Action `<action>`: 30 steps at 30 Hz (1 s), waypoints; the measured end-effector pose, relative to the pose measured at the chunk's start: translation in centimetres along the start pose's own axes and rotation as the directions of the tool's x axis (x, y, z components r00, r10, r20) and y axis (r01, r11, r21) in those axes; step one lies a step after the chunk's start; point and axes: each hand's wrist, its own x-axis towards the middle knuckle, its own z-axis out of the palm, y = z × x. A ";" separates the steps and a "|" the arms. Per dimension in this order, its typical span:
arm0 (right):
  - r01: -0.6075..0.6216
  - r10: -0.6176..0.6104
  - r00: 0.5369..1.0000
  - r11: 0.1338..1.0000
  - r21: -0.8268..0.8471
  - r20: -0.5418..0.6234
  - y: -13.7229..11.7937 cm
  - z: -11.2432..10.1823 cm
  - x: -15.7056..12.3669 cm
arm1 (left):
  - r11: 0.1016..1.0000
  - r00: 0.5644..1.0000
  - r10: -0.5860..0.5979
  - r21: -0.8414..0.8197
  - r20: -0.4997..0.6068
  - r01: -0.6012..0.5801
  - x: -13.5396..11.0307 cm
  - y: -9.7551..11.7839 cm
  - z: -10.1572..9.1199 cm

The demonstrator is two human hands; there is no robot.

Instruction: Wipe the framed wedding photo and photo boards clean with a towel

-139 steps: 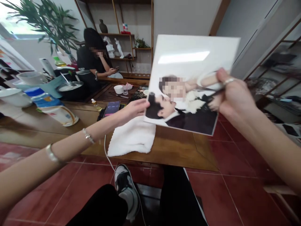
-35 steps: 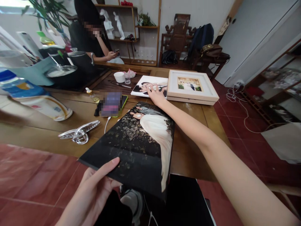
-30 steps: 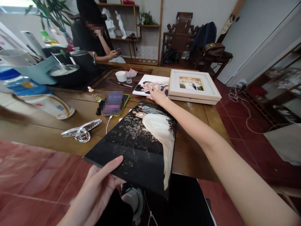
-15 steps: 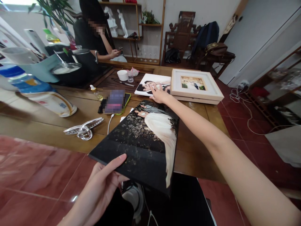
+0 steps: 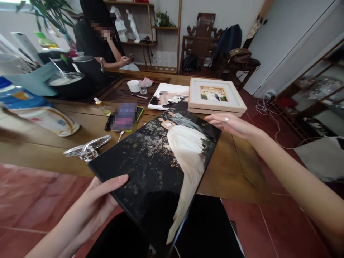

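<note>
My left hand [image 5: 103, 195] is closed on the lower left edge of a black photo album [image 5: 150, 172], its thumb lying on top of the cover. The cover shows two people, one in a long white gown, against dark foliage. The album is tilted over the front of the table. By its upper right edge is my right hand [image 5: 233, 124], fingers stretched out and a ring on one of them; whether the fingertips touch the album I cannot tell. Beyond lie a white photo print or book [image 5: 158, 100], partly covered by the album's far corner, and a pale framed photo box [image 5: 192, 102].
On the wooden table [image 5: 228, 168] are a silver hair clip [image 5: 88, 147], a phone [image 5: 125, 116] with a cable, a dropper bottle [image 5: 103, 106], a white cup [image 5: 133, 85] and a large blue-and-white bottle [image 5: 51, 114]. A seated person [image 5: 94, 39] holds a phone across the table.
My right hand has left the white photo piece and moved right and nearer, to the album's edge. The album has turned, its far end swinging right, with my left hand still holding it.
</note>
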 end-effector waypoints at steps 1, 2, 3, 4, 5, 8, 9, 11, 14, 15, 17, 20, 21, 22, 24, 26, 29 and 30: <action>-0.056 0.054 0.998 0.994 0.099 0.020 1.0 -0.2 -1.5 | 1.000 0.999 0.012 0.005 0.038 -0.012 0.3 0.3 0.4; -0.098 0.097 0.995 0.981 0.168 0.011 1.9 -0.3 -3.0 | 0.999 0.996 0.035 0.010 0.081 -0.036 0.7 0.5 0.9; -0.129 0.138 0.990 0.967 0.221 -0.025 2.8 -0.4 -4.5 | 0.998 0.989 0.057 0.019 0.136 -0.060 1.0 0.8 1.6; -0.158 0.178 0.982 0.953 0.257 -0.057 3.5 -0.5 -6.0 | 0.997 0.977 0.062 0.038 0.204 -0.072 1.2 1.1 2.5; -0.176 0.209 0.974 0.943 0.281 -0.090 4.3 -0.5 -7.6 | 0.995 0.960 0.062 0.063 0.274 -0.082 1.4 1.3 3.4; -0.209 0.283 0.939 0.922 0.326 -0.196 6.5 -0.6 -12.4 | 0.978 0.884 0.029 0.171 0.467 -0.122 1.6 1.9 6.6; -0.195 0.301 0.913 0.915 0.353 -0.275 7.3 -0.6 -14.0 | 0.969 0.855 0.024 0.200 0.518 -0.148 1.5 2.0 7.7; -0.232 0.387 0.839 0.890 0.393 -0.382 8.9 -0.5 -17.0 | 0.953 0.798 0.034 0.221 0.601 -0.207 1.5 1.9 9.6; -0.274 0.499 0.697 0.849 0.452 -0.515 11.0 -0.3 -20.3 | 0.931 0.736 0.116 0.185 0.667 -0.314 1.7 1.6 11.4; -0.284 0.527 0.652 0.837 0.468 -0.545 11.6 -0.2 -21.0 | 0.904 0.727 0.160 0.196 0.668 -0.379 1.9 1.4 11.6; -0.286 0.558 0.586 0.821 0.495 -0.587 12.4 -0.2 -21.9 | 0.748 0.681 0.291 0.284 0.672 -0.600 2.5 1.1 11.4; -0.243 0.550 0.556 0.825 0.511 -0.623 13.1 -0.7 -22.4 | 0.227 0.492 0.412 0.436 0.767 -0.871 3.8 0.6 9.7; -0.227 0.539 0.557 0.831 0.508 -0.632 13.2 -1.0 -22.5 | 0.054 0.440 0.405 0.460 0.801 -0.887 4.2 0.4 8.9; -0.216 0.527 0.561 0.837 0.502 -0.638 13.3 -1.2 -22.6 | -0.084 0.411 0.388 0.475 0.825 -0.876 4.6 0.2 8.1; -0.208 0.506 0.581 0.850 0.484 -0.638 13.4 -1.7 -22.9 | -0.254 0.400 0.359 0.501 0.843 -0.828 5.2 -0.4 6.5; -0.208 0.488 0.601 0.860 0.466 -0.633 13.4 -1.9 -23.2 | -0.317 0.393 0.365 0.509 0.844 -0.800 5.7 -1.0 5.0; -0.182 0.477 0.615 0.861 0.476 -0.628 13.2 -1.6 -23.2 | -0.344 0.326 0.389 0.464 0.862 -0.816 6.7 -2.1 3.0; -0.168 0.475 0.623 0.857 0.487 -0.622 13.2 -1.4 -23.1 | -0.364 0.282 0.404 0.436 0.870 -0.823 7.1 -2.4 2.5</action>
